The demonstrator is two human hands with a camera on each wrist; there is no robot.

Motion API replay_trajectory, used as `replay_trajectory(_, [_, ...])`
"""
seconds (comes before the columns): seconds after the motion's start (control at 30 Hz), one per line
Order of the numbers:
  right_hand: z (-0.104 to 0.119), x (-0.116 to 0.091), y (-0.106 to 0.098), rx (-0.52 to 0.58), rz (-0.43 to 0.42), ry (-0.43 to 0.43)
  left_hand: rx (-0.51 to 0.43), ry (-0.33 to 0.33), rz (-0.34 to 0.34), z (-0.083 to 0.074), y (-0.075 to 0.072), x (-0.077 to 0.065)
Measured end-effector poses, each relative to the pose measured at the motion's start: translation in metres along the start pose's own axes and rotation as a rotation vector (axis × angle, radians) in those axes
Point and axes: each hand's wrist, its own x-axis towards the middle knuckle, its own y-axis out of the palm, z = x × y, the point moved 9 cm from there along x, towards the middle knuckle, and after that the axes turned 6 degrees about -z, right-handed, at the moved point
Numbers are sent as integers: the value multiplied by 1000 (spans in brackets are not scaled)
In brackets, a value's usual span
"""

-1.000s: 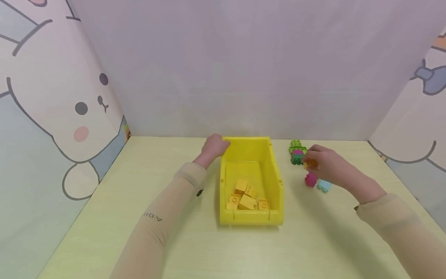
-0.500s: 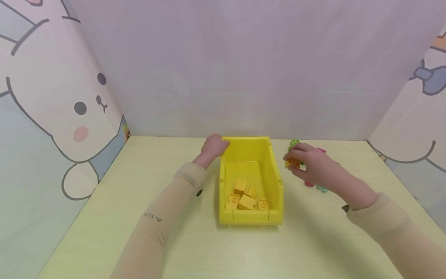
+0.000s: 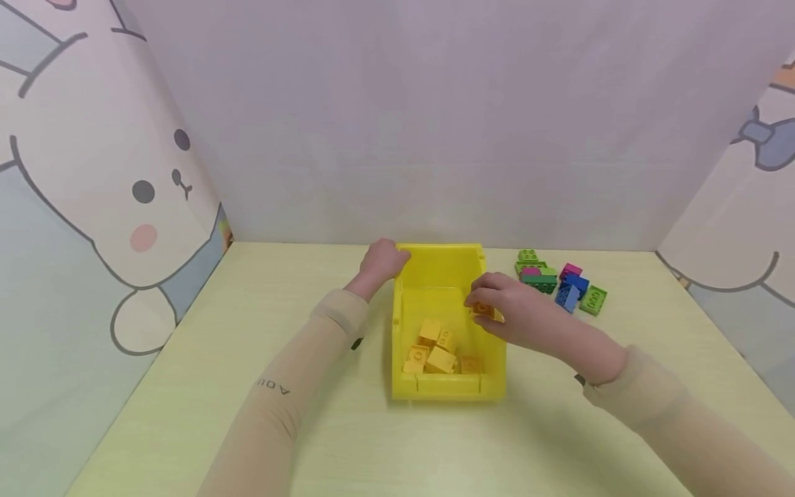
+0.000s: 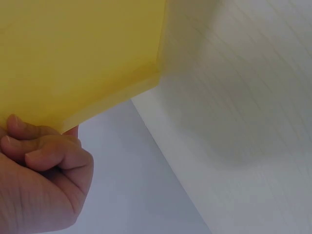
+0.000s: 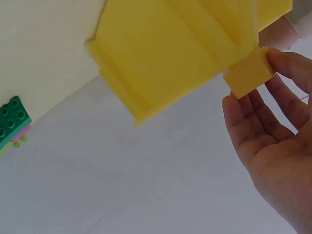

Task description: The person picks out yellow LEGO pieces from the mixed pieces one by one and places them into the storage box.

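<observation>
A yellow bin (image 3: 447, 388) stands on the table, with several yellow toy bricks (image 3: 441, 360) lying near its front end. My left hand (image 3: 384, 260) grips the bin's back left corner; in the left wrist view its curled fingers (image 4: 58, 151) lie against the yellow wall. Over the bin's right wall, my right hand (image 3: 522, 310) pinches a yellow brick (image 5: 250, 74) between thumb and fingers. In the head view that brick shows its hollow underside and looks orange in the shade. Part of the bin's right wall is hidden behind the right hand.
To the right of the bin lies a loose group of bricks: a dark green brick (image 3: 539, 283), blue bricks (image 3: 568, 297), a light green brick (image 3: 594, 300) and a pink one (image 3: 571, 270). A pale curtain (image 3: 435, 124) hangs behind the table.
My right hand has moved left with the yellow brick, from above the coloured bricks to over the bin's right wall. The left hand has stayed at the bin's corner.
</observation>
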Motion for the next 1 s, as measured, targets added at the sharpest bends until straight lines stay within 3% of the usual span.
replay_trajectory(0.5, [12,5,45,18,188,27,0,34,-17,-1,-1,-2])
replay_trajectory(0.73, [16,4,59,21,270,43,6,15,-23,-1,-1,-2])
replay_trajectory(1.0, [16,2,75,-70,393,78,6,6,-24,0,-2,-3])
